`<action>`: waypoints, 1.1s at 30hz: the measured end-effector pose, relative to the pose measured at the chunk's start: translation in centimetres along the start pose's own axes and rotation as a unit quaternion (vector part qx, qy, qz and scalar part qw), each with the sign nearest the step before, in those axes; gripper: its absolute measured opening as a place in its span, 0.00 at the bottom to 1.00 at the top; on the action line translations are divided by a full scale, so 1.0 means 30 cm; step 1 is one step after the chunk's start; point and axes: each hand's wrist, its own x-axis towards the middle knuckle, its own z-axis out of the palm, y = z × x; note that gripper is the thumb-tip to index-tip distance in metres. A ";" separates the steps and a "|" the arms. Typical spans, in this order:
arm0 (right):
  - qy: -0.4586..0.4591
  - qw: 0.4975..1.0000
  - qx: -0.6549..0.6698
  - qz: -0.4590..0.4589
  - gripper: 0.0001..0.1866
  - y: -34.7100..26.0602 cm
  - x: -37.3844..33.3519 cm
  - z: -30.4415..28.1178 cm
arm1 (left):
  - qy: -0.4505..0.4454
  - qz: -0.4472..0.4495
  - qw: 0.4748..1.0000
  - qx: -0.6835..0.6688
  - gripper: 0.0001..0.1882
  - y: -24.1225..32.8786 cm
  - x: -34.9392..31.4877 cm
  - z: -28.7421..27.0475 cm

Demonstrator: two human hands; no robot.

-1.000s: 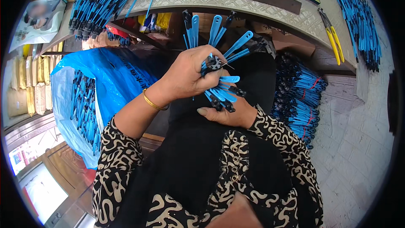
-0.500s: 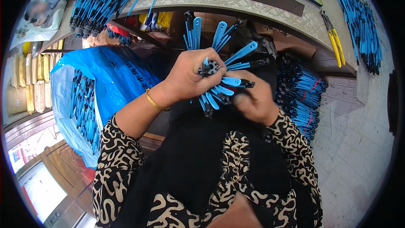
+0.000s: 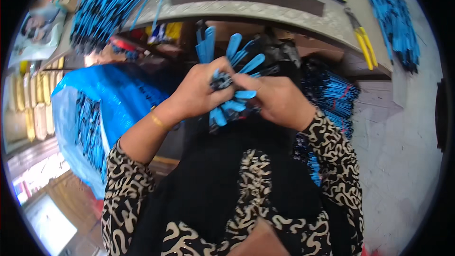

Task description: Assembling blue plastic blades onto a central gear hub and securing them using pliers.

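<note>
My left hand (image 3: pixel 195 91) is wrapped round a rib assembly whose round dark hub (image 3: pixel 221 81) shows at the top of the fist. Flat blue ribs (image 3: pixel 233 46) with black ends fan out around it, some on the far side and some below. My right hand (image 3: pixel 283 102) meets it from the right, fingers curled and thumb pressed close beside the hub. Whatever lies between the right fingers is hidden, and the picture is smeared by motion.
Bundled blue rods (image 3: pixel 116 2) cover the left of the table (image 3: pixel 279 19); more rods (image 3: pixel 391 23) lie at its right end. Yellow-handled pliers (image 3: pixel 366 47) and a dark flat bar (image 3: pixel 246 1) rest there. A blue bag (image 3: pixel 123 90) of rods stands left; tied bundles (image 3: pixel 337 97) sit right.
My right hand has moved up and inward, bringing its thumb against the hub. The left hand still grips the assembly. The whole view has shifted slightly.
</note>
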 end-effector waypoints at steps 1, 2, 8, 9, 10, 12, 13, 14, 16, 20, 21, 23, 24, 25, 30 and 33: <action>-0.015 1.000 0.012 0.017 0.26 0.006 -0.015 -0.015 | -0.009 0.012 1.000 0.009 0.08 -0.007 -0.002 -0.003; -0.009 1.000 -0.005 0.027 0.26 0.028 -0.035 -0.058 | -0.015 0.031 0.999 0.003 0.08 -0.001 -0.009 -0.008; 0.291 0.860 -0.369 0.202 0.16 0.376 -0.246 -0.449 | -0.026 0.026 0.996 -0.084 0.06 0.036 -0.029 -0.023; 0.250 0.838 -0.430 0.225 0.17 0.426 -0.273 -0.474 | -0.024 0.019 0.996 -0.081 0.06 0.034 -0.033 -0.026; 0.249 0.843 -0.423 0.221 0.17 0.470 -0.301 -0.490 | -0.054 0.001 0.996 -0.069 0.06 0.035 -0.025 -0.024; 0.230 0.797 -0.484 0.279 0.18 0.522 -0.320 -0.512 | -0.108 -0.034 0.993 -0.043 0.05 0.045 -0.003 -0.016; 0.230 0.804 -0.477 0.271 0.18 0.535 -0.324 -0.524 | -0.101 -0.043 0.993 -0.038 0.05 0.053 -0.004 -0.015; 0.211 0.803 -0.485 0.274 0.18 0.532 -0.314 -0.531 | -0.095 -0.054 0.993 -0.038 0.05 0.052 -0.004 -0.021; 0.195 0.806 -0.488 0.273 0.18 0.544 -0.323 -0.527 | -0.087 -0.071 0.993 -0.038 0.06 0.057 -0.016 -0.033; 0.268 0.874 -0.172 0.367 0.17 0.452 -0.343 -0.498 | -0.057 -0.047 0.996 -0.044 0.06 0.008 -0.019 -0.031; 0.302 0.873 0.076 0.376 0.17 0.296 -0.299 -0.442 | -0.047 -0.054 0.997 -0.043 0.06 0.006 -0.023 -0.031; 0.234 0.844 0.324 0.358 0.10 0.087 -0.298 -0.362 | -0.056 -0.069 0.994 -0.058 0.07 0.033 -0.017 -0.030; 0.174 0.899 0.330 0.231 0.08 0.053 -0.298 -0.284 | -0.060 -0.077 0.993 -0.061 0.07 0.039 -0.011 -0.034; 0.110 0.933 0.327 0.097 0.07 0.039 -0.283 -0.212 | -0.061 -0.079 0.993 -0.058 0.07 0.042 -0.007 -0.037; 0.053 0.980 -0.191 0.030 0.12 -0.008 -0.117 -0.097 | -0.097 -0.061 0.993 -0.026 0.10 0.045 -0.001 -0.032; 0.071 0.946 -0.315 -0.014 0.13 0.004 -0.096 -0.113 | -0.065 -0.054 0.996 -0.015 0.12 0.041 -0.012 -0.027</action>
